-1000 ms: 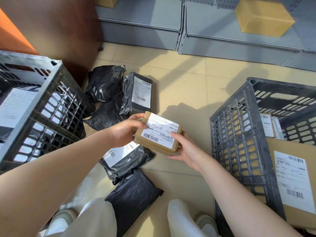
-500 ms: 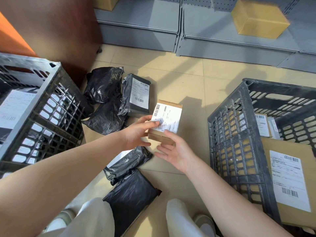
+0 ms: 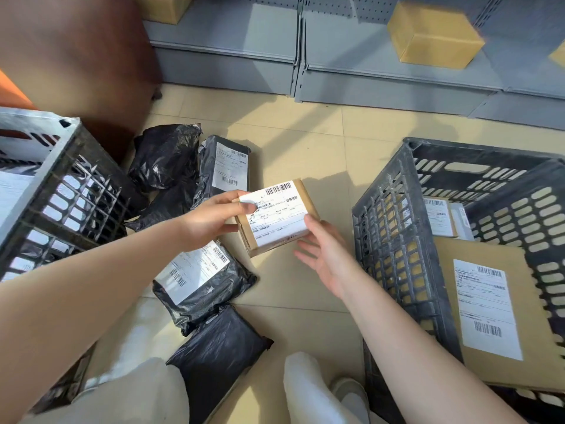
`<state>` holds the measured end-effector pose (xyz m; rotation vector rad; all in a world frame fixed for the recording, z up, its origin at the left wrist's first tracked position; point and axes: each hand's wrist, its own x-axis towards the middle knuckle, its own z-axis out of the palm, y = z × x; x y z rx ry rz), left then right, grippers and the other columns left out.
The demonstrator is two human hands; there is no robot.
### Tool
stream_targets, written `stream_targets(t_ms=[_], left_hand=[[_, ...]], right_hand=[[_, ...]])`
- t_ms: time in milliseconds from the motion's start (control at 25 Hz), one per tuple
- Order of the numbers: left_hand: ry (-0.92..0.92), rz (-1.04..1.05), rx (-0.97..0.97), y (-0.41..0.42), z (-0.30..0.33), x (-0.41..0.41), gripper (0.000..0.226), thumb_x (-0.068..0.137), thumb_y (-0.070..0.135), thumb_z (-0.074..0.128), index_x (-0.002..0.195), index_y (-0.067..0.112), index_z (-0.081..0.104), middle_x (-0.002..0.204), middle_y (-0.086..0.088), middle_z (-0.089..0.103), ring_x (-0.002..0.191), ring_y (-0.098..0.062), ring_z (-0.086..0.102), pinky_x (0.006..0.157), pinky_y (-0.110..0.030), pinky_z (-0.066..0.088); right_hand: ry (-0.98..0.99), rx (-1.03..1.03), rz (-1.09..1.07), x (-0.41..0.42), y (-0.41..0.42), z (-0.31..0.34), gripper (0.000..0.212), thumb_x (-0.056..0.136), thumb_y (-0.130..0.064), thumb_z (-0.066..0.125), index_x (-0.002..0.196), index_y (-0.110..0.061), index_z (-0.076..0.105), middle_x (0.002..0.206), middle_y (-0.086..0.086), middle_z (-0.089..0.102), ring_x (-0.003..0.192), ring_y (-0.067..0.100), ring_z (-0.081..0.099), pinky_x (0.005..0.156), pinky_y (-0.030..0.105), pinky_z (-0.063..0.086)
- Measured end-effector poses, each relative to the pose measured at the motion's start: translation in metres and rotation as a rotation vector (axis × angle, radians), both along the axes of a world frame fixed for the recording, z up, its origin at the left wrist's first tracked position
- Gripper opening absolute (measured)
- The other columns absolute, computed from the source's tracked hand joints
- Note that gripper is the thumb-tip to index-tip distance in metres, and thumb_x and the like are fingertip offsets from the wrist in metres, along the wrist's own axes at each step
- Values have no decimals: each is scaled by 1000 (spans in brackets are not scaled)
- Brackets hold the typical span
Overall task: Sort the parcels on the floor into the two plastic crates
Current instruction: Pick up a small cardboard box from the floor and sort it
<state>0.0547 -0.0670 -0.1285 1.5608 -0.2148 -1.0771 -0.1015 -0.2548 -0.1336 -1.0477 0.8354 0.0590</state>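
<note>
A small cardboard box (image 3: 278, 218) with a white shipping label is held above the floor between the two crates. My left hand (image 3: 211, 221) grips its left end, thumb on the label. My right hand (image 3: 324, 255) is beside its right edge with the thumb touching the box and the fingers spread loosely below. The left plastic crate (image 3: 70, 166) holds labelled parcels. In the right plastic crate (image 3: 391, 215) lie a large flat cardboard parcel (image 3: 489, 310) and smaller labelled ones (image 3: 440, 215). Several black bagged parcels (image 3: 198, 280) lie on the floor.
Grey metal shelving (image 3: 351, 71) runs along the back with a cardboard box (image 3: 434, 35) on it. A dark wooden cabinet (image 3: 82, 56) stands behind the left crate. My legs and shoes (image 3: 348, 393) are at the bottom edge, next to a black bag (image 3: 217, 356).
The small box has been turned in my hands so its barcode now points away from me. My right hand has slipped from under the box to its right edge, fingers loosened.
</note>
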Motion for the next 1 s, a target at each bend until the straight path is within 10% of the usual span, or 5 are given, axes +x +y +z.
stream_targets(t_ms=[240,640,880,1000], left_hand=[[-21,-83,2,-26,36,-6,72,67,45,82,129,18,59,123,-6,69,118,-22,63,103,-43,48],[-115,17,-136,-113,95,-42,23,90,41,65,108,27,65,109,-4,66,100,-18,57,77,-30,57],[-124,18,-91,-161,104,-74,32,94,43,60,122,28,57,131,1,59,121,-18,55,95,-45,54],[-124,-58,-17,-167,91,-84,33,94,46,59,122,28,55,132,1,56,124,-18,53,100,-45,51]], right_hand=[[-40,-20,3,-11,-20,38,12,97,-31,61,102,-20,62,117,12,68,111,21,64,107,37,46],[-167,-38,-213,-31,-73,89,78,76,-48,79,141,-20,44,129,11,65,107,27,69,96,42,55],[-208,-75,-351,-70,-131,109,27,94,-30,64,119,-21,57,119,13,70,109,27,68,97,44,54],[-212,-101,-524,-93,-173,108,43,90,-27,67,129,-22,51,125,15,65,111,30,66,95,46,56]])
